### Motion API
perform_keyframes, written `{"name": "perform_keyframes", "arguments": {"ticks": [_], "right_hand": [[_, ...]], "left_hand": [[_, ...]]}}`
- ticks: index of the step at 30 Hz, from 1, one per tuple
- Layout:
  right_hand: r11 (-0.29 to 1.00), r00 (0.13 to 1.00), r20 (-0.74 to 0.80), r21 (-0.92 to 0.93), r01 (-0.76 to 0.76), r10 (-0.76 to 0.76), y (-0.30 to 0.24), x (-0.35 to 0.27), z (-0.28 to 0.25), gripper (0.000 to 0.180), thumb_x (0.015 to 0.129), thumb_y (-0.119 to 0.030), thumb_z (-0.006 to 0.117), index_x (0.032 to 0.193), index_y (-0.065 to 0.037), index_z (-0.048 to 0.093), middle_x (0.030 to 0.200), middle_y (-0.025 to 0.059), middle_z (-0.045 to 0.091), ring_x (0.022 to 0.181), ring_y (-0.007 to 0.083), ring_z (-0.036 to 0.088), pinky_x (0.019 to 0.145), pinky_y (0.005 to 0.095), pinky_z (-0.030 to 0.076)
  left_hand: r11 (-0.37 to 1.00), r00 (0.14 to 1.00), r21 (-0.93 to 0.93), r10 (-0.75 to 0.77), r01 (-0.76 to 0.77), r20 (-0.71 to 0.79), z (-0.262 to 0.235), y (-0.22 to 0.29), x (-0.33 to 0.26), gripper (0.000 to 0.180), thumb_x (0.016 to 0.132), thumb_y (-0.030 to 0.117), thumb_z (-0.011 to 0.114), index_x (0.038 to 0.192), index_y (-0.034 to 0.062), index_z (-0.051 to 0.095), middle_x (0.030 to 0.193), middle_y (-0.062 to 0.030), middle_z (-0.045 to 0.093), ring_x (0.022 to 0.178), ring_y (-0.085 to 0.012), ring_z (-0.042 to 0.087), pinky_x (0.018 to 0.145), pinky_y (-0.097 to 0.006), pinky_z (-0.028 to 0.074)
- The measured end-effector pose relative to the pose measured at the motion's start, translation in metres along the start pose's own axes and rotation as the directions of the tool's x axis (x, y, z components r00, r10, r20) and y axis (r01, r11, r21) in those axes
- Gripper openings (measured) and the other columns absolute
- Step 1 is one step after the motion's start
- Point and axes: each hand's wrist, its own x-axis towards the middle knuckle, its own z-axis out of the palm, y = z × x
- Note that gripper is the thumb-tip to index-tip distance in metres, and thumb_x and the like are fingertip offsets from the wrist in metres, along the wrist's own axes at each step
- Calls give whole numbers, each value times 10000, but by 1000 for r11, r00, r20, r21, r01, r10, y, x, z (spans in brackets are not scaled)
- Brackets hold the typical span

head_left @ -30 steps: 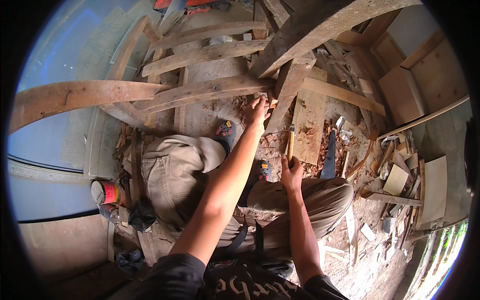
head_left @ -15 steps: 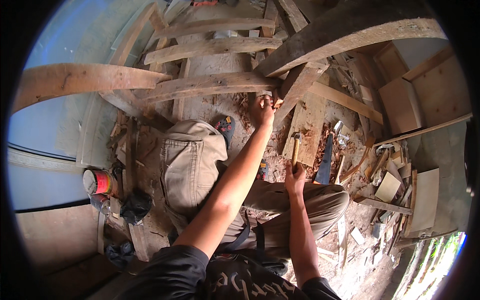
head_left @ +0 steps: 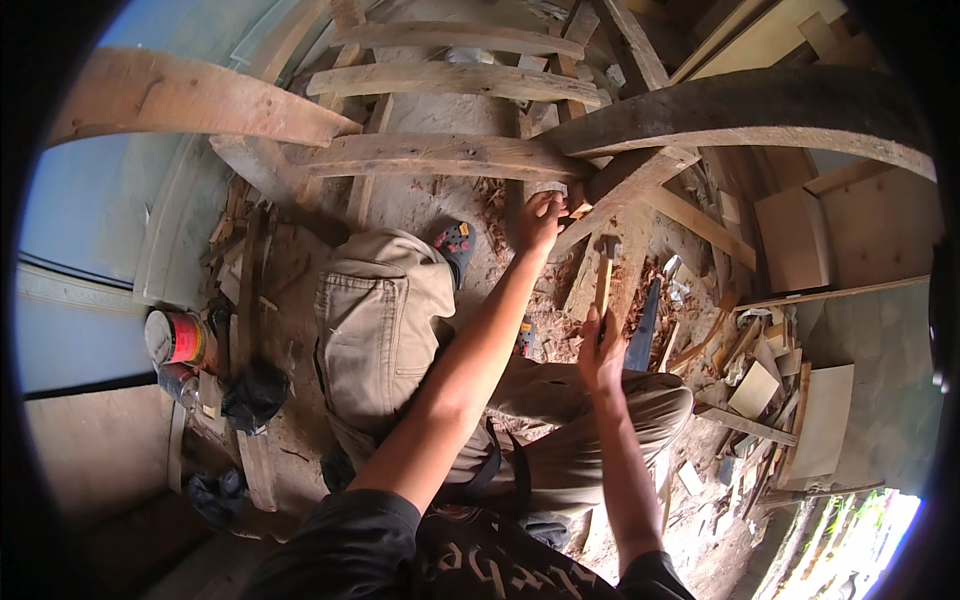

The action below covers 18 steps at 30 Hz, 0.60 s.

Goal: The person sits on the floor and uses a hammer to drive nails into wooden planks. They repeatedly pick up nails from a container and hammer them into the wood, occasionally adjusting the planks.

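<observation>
Here, in the head view, gripping a hammer in the right hand, right of centre.
Held by the handle, pointing up-frame, presumably for control. Steadying, perhaps, with the curled left hand, a small wood block at the wooden frame, upper centre; cannot tell whether gripped. Set amid shavings on dusty floor, with bluish panel at left, pale board at lower right.

Glare is noted at the lower-right opening; the floor at left is dimly lit; outer edges are vignetted.
</observation>
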Motion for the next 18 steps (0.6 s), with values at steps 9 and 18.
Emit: {"name": "perform_keyframes", "arguments": {"ticks": [9,18], "right_hand": [[661,719,468,-318,679,-513,-95,122,-44,263,1012,-145,531,1196,41,503,723,253,637,617,401,650,574,476,544],[411,533,845,-472,780,-40,-165,207,-22,254,959,-137,543,1173,0,540,810,262,662,794,434,663,697,535,527]], "left_hand": [[992,989,-96,-67,79,129,-14,-5,-18,499,956,306,676,1397,118,537,1338,-80,605,1177,-222,599,934,-442,493],[930,985,-325,-172,170,22,19,-2,-10,235,982,195,626,1217,182,628,1222,3,647,1043,-141,616,946,-423,474]]}}
